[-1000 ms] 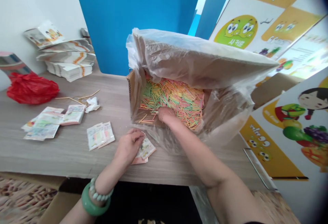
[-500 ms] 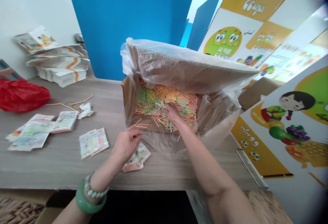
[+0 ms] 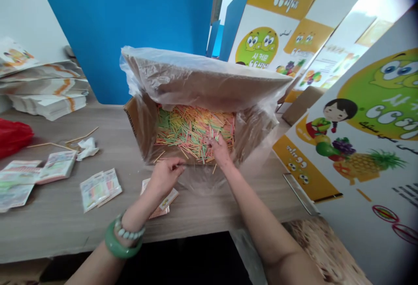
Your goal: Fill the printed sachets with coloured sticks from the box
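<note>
Your right hand (image 3: 220, 151) is inside the cardboard box (image 3: 137, 119), fingers pinched shut on a few of the coloured sticks (image 3: 192, 130) at the near edge of the pile; exactly how many you hold is hard to tell, prob. a small bunch. The sticks fill the box floor: thin, straight, stiff, very light, in pink, green, yellow and orange, lying criss-cross, w/ a few loose at the box's front lip. They'll slide on each other and spill easily, so a fingertip pinch around mid-length grips them best; too hard a squeeze could snap them. The box is lined w/ a clear plastic bag (image 3: 202, 80), soft, crinkly, slippery, draped over the raised flap and out in front of the box. Your left hand (image 3: 166, 175), just in front of the box, is curled closed, fingertips pinching something small at the box's lip; can't tell what. It hovers over a small printed packet (image 3: 165, 202), flat and papery w/ a crimped edge. Left of the box on the wood-grain table (image 3: 196, 215) lie more packets (image 3: 99, 188), a crumpled tissue (image 3: 86, 148), and farther left a stack of printed paper (image 3: 45, 89).
</note>
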Demonstrator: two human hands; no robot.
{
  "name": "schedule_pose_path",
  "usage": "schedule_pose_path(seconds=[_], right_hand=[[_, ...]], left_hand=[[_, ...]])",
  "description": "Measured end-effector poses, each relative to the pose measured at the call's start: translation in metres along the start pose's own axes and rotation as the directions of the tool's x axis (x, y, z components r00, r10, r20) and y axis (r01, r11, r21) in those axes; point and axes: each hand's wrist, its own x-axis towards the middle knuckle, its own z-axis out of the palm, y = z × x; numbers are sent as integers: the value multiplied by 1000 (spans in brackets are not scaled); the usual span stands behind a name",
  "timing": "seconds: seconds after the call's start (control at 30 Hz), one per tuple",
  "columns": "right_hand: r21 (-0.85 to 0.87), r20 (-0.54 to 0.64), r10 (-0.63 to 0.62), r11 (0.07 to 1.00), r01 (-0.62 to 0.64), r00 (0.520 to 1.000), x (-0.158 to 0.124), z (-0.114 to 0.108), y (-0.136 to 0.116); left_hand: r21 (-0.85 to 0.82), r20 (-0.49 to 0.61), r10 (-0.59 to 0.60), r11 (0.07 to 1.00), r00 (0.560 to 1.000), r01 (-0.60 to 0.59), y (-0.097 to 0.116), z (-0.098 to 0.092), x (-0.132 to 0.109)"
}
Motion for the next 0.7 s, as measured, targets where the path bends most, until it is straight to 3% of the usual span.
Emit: schedule_pose_path(seconds=[0.07, 0.2, 0.33, 0.43, 0.6, 0.7], right_hand=[[-11, 21, 29, 1000, -29, 999, -16, 3, 4], [-50, 217, 17, 999, -6, 976, -54, 17, 19], [-253, 242, 71, 967, -8, 968, -85, 32, 31], [-397, 254, 138, 917, -27, 957, -96, 36, 33], [-445, 306, 95, 894, 53, 947, -100, 32, 27], [-394, 249, 97, 919, 10, 964, -98, 25, 25]], left_hand=[[-53, -2, -5, 999, 1000, 5, 8, 10, 7], [-177, -111, 105, 976, 988, -124, 19, 35, 18], [-95, 50, 153, 984, 987, -147, 16, 60, 19], [11, 59, 138, 990, 989, -139, 12, 69, 10], [28, 72, 122, 992, 990, -124, 6, 56, -15], [53, -41, 118, 992, 992, -116, -6, 34, -31]])
